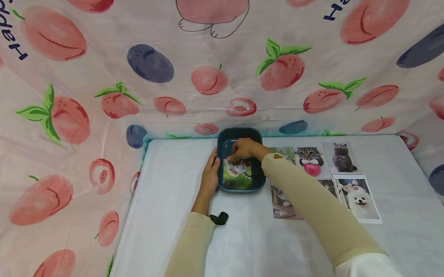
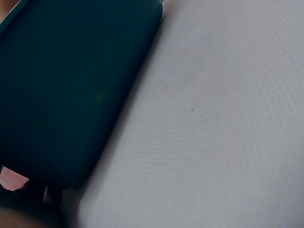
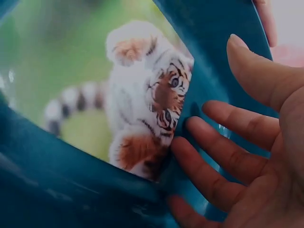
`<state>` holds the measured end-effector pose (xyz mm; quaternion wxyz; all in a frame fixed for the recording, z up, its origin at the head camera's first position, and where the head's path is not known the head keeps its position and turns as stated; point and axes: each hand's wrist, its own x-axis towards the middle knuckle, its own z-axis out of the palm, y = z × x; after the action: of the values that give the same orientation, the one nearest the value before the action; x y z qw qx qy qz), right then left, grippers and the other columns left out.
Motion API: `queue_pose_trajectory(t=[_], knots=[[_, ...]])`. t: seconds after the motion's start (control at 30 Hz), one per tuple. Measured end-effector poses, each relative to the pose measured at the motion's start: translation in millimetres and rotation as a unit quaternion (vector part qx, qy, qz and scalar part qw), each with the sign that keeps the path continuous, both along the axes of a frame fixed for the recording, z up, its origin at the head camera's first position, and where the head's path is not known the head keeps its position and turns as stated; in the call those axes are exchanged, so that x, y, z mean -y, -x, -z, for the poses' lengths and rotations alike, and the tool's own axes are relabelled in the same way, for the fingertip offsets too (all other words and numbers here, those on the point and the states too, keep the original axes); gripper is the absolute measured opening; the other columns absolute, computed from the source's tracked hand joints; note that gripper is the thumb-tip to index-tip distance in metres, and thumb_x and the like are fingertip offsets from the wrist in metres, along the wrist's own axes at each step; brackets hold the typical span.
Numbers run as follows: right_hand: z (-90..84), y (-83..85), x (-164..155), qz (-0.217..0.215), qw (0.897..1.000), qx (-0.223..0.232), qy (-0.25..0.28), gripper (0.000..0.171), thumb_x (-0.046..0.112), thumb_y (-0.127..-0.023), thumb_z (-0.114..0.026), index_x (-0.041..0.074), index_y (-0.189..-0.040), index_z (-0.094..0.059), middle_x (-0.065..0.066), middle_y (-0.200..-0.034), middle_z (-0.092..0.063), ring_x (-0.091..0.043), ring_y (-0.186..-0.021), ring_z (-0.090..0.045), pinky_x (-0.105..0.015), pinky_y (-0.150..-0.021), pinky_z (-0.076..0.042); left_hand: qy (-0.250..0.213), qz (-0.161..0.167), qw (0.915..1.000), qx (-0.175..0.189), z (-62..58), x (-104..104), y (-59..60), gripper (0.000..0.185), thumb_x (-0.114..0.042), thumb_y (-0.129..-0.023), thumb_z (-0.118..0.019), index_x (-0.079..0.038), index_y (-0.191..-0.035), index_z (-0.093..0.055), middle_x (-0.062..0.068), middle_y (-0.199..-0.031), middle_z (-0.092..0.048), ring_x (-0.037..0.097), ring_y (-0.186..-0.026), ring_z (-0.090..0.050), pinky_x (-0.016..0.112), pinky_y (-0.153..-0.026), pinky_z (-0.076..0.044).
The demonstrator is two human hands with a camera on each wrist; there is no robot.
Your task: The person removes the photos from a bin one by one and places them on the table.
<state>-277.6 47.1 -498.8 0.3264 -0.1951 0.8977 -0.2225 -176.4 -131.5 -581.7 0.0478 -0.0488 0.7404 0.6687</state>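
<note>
A dark teal tray (image 1: 240, 131) stands at the back middle of the white table. Inside it lies a photo of a tiger cub (image 1: 238, 174) on green. My right hand (image 1: 244, 149) reaches into the tray from the right, its fingers down on the photo's far end. In the right wrist view that hand (image 3: 223, 118) is spread with relaxed fingers, whose tips lie at the edge of the photo (image 3: 142, 99). My left hand (image 1: 211, 171) rests flat against the tray's left wall. The left wrist view shows only the tray's dark side (image 2: 71, 95) and the tablecloth (image 2: 213, 118).
Several animal photos lie right of the tray: a tabby cat (image 1: 310, 160), a grey cat (image 1: 343, 158), a white dog (image 1: 359, 199), and one partly under my right sleeve (image 1: 283, 203). A small black object (image 1: 219, 218) sits by my left wrist. Fruit-print cloth walls surround the table.
</note>
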Motion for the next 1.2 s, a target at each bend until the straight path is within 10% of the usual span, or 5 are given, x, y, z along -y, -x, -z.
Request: queue_pose_trajectory(t=[0.87, 1.2], knots=[[-11.7, -9.1, -15, 0.075, 0.977, 0.125, 0.153, 0.029, 0.016, -0.098, -0.07, 0.002, -0.123, -0.067, -0.007, -0.092, -0.07, -0.014, -0.053, -0.051, -0.03, -0.058, -0.051, 0.0, -0.001, 1.0, 0.008, -1.2, 1, -0.2, 0.05, -0.041, -0.111, -0.039, -0.036, -0.16, -0.033, -0.009, -0.167, -0.03, 0.021, -0.157, -0.021, 0.05, -0.128, -0.019], [-17.0, -16.3, -30, 0.064, 0.979, 0.138, 0.136, 0.023, 0.027, -0.103, -0.063, 0.009, -0.115, -0.07, -0.005, -0.079, -0.064, -0.015, -0.059, -0.055, -0.03, -0.058, -0.05, -0.011, -0.002, 0.9999, -0.007, -1.4, 1, 0.1, 0.05, -0.039, -0.111, -0.041, -0.034, -0.16, -0.035, -0.007, -0.167, -0.03, 0.02, -0.157, -0.021, 0.048, -0.128, -0.018]])
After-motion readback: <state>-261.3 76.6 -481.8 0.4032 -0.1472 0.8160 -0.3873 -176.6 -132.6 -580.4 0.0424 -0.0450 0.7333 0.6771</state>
